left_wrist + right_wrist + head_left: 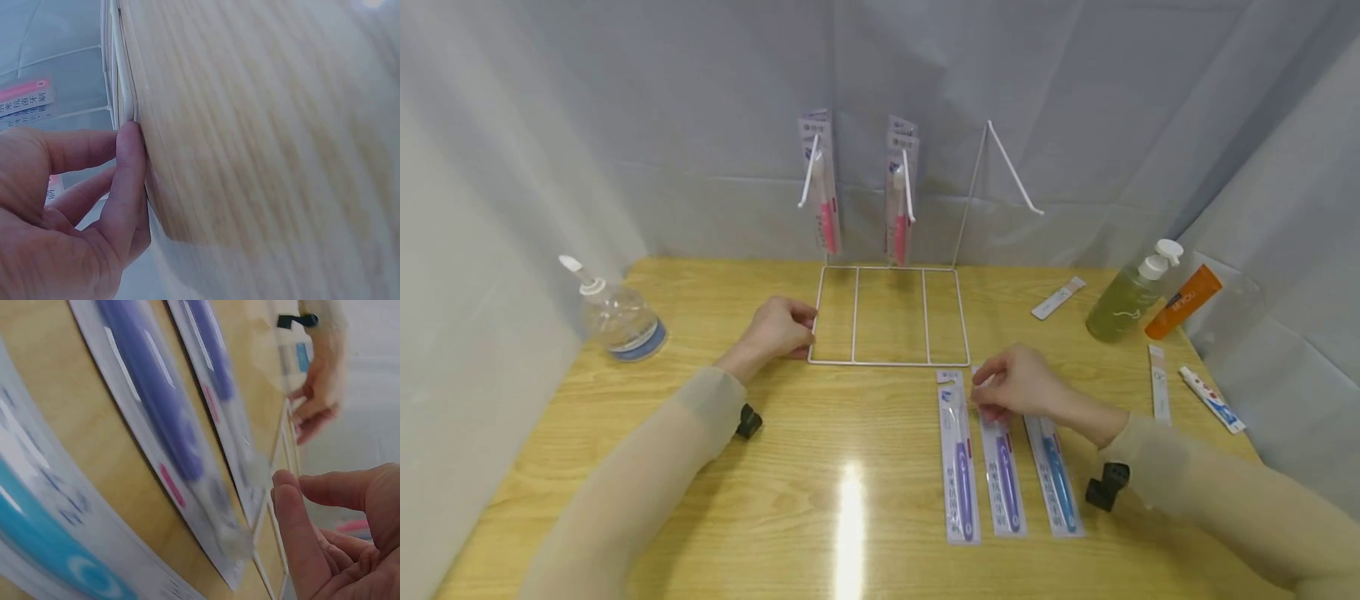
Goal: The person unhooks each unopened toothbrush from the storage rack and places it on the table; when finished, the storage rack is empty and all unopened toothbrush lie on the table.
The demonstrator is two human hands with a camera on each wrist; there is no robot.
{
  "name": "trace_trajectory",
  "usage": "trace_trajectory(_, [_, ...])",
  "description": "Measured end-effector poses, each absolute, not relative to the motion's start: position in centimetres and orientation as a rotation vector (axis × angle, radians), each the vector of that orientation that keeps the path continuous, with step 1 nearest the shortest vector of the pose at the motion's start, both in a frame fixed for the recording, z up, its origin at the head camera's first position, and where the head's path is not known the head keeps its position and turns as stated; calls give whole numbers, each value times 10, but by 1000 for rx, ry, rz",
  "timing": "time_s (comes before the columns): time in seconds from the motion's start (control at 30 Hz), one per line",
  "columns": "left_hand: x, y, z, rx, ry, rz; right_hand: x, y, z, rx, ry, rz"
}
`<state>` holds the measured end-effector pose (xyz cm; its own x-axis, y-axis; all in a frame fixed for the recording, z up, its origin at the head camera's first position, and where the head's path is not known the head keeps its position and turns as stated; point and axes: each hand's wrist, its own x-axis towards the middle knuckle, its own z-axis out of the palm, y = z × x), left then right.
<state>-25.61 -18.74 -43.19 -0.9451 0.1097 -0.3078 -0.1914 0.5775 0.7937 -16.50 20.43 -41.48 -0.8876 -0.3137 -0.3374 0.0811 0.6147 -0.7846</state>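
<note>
While the left hand [778, 327] lies curled at the left edge of the white wire rack [889, 362], its fingertips [130, 145] press against the rack's base wire, fingers bent and bunched, thumb side not clear in the left wrist view; the forearm runs in from lower left, sleeve resting on the wooden table [625, 400]. Two pink toothbrush packs [827, 187] hang on the rack's hooks at the back. Right of the rack's front corner, the right hand [1018, 390] hovers over the top end of the middle purple toothbrush pack [1003, 471], fingers [300, 544] loosely bent; whether they pinch the pack cannot be told. That pack lies flat between another purple toothbrush pack [958, 458] and a blue toothbrush pack [1056, 475], all just beside each other. The right forearm comes in from lower right.
</note>
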Motion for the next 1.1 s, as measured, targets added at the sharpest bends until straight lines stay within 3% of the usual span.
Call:
trace_trajectory(0.3, [-257,-185,-432,-62,2510,1305,-215,218,-403,-183,2487,-1295])
trace_trajectory(0.57, [-251,-176,-437,39,2680,1263,-250,212,-428,-41,2430,-1463])
trace_trajectory(0.9, [-264,-105,-376,325,2743,1918,-265,204,-449,-80,2537,-1304])
trace_trajectory(1.1, [-286,-70,-357,279,2651,2223,-268,201,-449,-76,2621,-1215])
